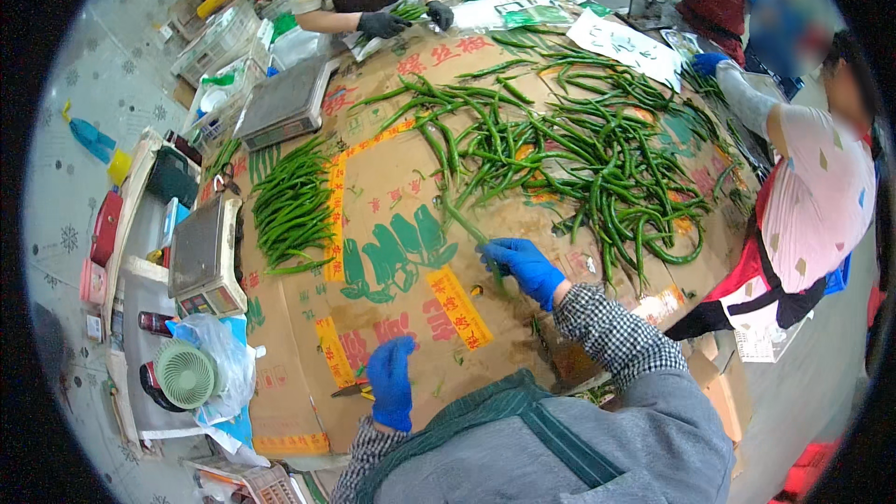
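My right hand (525, 271), in a blue glove, is closed on a long green chili pepper (464, 224) over the middle of the cardboard-covered table. The pepper points up and left out of my fingers and looks a little blurred. My gloved left hand (392, 383) is raised near the front edge, fingers extended upward, with nothing visible in it. Beside it on the cardboard lies a small yellow-and-dark cutting tool (353, 392), partly hidden by the hand. A big loose heap of green chili peppers (607, 168) spreads beyond my right hand. Aligned chili peppers form a neat pile (294, 205) to the left.
Two scales (205, 247) (285, 103) stand along the left side, near a green basket (185, 373) and a plastic bag (233, 364). Across the table, a person in dark gloves (383, 24) handles peppers. Another person with a blue glove (711, 63) works at the right.
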### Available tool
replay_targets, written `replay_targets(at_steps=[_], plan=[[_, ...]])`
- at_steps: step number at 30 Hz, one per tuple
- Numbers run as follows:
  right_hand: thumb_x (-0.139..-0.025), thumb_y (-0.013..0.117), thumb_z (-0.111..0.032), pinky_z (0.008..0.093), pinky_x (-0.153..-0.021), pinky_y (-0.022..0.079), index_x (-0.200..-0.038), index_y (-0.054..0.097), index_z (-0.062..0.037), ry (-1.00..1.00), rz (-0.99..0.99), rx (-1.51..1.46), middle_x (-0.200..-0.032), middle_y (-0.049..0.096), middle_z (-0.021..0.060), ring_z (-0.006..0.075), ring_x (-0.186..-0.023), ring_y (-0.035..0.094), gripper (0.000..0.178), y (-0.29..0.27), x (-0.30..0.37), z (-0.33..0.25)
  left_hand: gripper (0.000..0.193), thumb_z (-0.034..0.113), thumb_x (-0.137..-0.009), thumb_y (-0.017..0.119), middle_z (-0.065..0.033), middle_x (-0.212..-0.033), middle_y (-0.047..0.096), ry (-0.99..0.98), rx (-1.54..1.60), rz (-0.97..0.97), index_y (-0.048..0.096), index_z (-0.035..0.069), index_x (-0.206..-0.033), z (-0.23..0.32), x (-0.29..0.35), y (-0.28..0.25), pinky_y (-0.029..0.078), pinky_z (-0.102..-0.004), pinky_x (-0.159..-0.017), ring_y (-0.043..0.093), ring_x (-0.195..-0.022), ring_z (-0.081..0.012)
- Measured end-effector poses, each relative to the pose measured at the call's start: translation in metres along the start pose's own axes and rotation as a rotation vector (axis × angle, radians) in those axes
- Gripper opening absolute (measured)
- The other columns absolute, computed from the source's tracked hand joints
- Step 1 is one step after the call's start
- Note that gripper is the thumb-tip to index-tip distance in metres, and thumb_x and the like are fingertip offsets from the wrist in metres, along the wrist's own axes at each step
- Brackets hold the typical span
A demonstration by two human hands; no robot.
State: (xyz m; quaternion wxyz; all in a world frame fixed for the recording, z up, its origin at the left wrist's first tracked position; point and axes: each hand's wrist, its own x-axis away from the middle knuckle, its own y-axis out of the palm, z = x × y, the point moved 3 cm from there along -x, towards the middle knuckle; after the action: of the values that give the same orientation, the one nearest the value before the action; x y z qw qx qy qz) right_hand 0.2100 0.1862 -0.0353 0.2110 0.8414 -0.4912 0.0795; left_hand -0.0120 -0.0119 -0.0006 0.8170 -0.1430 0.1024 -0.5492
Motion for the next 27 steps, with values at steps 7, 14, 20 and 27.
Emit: replay_targets(at_steps=[7,14,20,27], plan=[[-0.088,0.054,-0.026,0.0287,-0.073,0.048,-0.106,0.061,0.0006,-0.023,-0.086,0.08,-0.087,0.063,0.0069,0.0157,-0.078,0.059,0.033,0.033,0.018,-0.003,0.035,0.019,-0.093,0.045,-0.0104,-0.115,0.054,-0.232,0.481,-0.164,0.045,0.004,-0.125,0.01,-0.052,0.083,0.044,-0.0303,-0.086,0.054,-0.103,-0.0192],[-0.081,0.058,-0.026,0.0395,-0.069,0.049,-0.1,0.063,-0.0094,-0.535,-0.08,0.781,-0.089,0.062,0.0156,0.0332,-0.08,0.06,0.026,0.028,-0.054,-0.042,0.042,0.03,-0.096,0.039,-0.0086,-0.097,0.054,-0.414,0.719,-0.201,0.041,0.004,-0.128,-0.002,-0.08,0.09,0.045,-0.0305,-0.08,0.053,-0.086,-0.0182],[-0.08,0.06,-0.017,0.0383,-0.069,0.048,-0.106,0.061,-0.0086,-0.533,-0.072,1.155,-0.095,0.06,0.0145,0.0313,-0.082,0.059,0.027,0.017,-0.131,-0.028,0.036,0.026,-0.095,0.04,-0.0009,-0.059,0.045,-0.467,0.673,-0.137,0.051,-0.002,-0.116,0.014,-0.079,0.065,0.047,-0.0285,-0.064,0.047,-0.057,-0.0109],[-0.09,0.052,-0.019,0.0268,-0.066,0.045,-0.112,0.056,-0.0053,-0.22,0.093,-0.354,-0.081,0.057,-0.0002,0.0125,-0.072,0.054,0.027,-0.015,-0.061,-0.053,0.035,0.024,-0.091,0.045,-0.0034,-0.063,0.05,-0.507,0.717,0.051,0.054,-0.003,-0.112,0.007,-0.072,0.044,0.046,-0.0283,-0.063,0.05,-0.062,-0.0133]])
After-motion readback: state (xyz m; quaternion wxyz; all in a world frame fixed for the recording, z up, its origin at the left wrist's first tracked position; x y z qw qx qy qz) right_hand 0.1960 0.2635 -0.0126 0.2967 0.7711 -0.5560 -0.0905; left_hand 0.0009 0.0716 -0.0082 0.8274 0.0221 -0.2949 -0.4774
